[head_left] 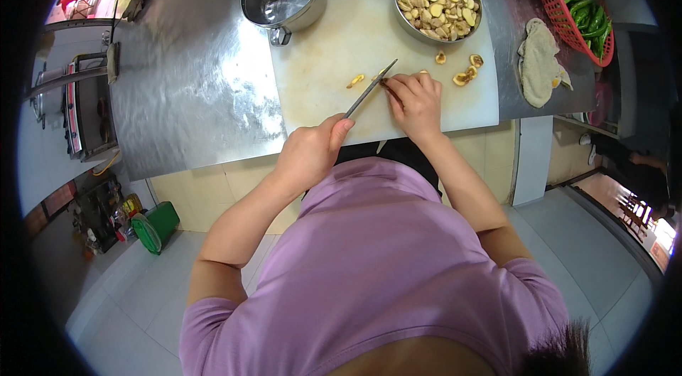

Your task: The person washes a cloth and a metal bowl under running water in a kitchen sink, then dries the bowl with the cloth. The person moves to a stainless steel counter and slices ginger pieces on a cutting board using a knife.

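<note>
My left hand [311,152] grips a knife [367,92], its narrow blade angled up and to the right over a white cutting board [335,51]. Just right of the blade, my right hand [418,101] has its fingertips pinched on a small brown piece, probably ginger, mostly hidden by the fingers. One yellow ginger slice [355,81] lies left of the blade. Several brown-edged ginger pieces [462,79] are scattered to the right of my right hand. Beyond them, a steel bowl [398,9] full of sliced ginger [438,5] stands on the board.
A handled metal pot [309,13] holding clear liquid overlaps the board's far left corner. On the steel table [197,72], a beige cloth [538,64] lies right of the board. Farther right is a red plastic basket [551,8] of green peppers [586,16]. Another person [639,163] is at far right.
</note>
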`<state>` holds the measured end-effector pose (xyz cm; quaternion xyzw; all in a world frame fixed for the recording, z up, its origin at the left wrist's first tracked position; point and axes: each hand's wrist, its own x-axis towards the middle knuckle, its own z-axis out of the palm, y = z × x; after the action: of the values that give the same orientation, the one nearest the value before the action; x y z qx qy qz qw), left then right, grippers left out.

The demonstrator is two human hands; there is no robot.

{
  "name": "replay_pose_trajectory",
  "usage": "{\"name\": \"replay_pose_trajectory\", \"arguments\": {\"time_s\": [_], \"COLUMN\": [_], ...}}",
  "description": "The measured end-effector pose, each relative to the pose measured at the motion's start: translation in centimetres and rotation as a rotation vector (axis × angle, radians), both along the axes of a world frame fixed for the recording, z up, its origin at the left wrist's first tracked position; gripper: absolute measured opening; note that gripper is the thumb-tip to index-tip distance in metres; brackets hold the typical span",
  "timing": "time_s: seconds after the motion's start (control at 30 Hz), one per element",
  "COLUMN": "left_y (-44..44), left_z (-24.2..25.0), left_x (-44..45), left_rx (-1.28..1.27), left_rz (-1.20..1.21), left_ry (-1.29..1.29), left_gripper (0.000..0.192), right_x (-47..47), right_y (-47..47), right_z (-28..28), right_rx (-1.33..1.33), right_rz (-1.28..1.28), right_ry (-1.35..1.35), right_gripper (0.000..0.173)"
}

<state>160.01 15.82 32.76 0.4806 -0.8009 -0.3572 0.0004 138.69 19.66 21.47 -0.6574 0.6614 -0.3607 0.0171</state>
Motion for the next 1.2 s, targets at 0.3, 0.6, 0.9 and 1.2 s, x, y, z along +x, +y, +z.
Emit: {"name": "replay_pose_trajectory", "arguments": {"time_s": [0.3,0.6,0.9,1.2], "left_y": [1.0,0.3,-0.2,0.8], "left_z": [-0.3,-0.4,0.1,0.4], "left_x": [0.1,-0.5,-0.6,-0.2], "left_rx": [-0.061,-0.066,0.278,0.145], "left_rz": [-0.001,-0.052,0.224,0.123], "left_ry": [0.041,-0.077,-0.017,0.004], "left_gripper": [0.039,0.041,0.047,0.042], "right_x": [0.0,-0.3,0.3,0.2], "right_y": [0.0,-0.2,1.2,0.3], "right_z": [-0.5,-0.5,0.4,0.4], "right_rx": [0.019,0.005,0.173,0.128], "right_rz": [0.015,0.029,-0.049,-0.024], "right_ry": [0.015,0.028,-0.227,-0.023], "right_gripper": [0.022,0.019,0.028,0.028]}}
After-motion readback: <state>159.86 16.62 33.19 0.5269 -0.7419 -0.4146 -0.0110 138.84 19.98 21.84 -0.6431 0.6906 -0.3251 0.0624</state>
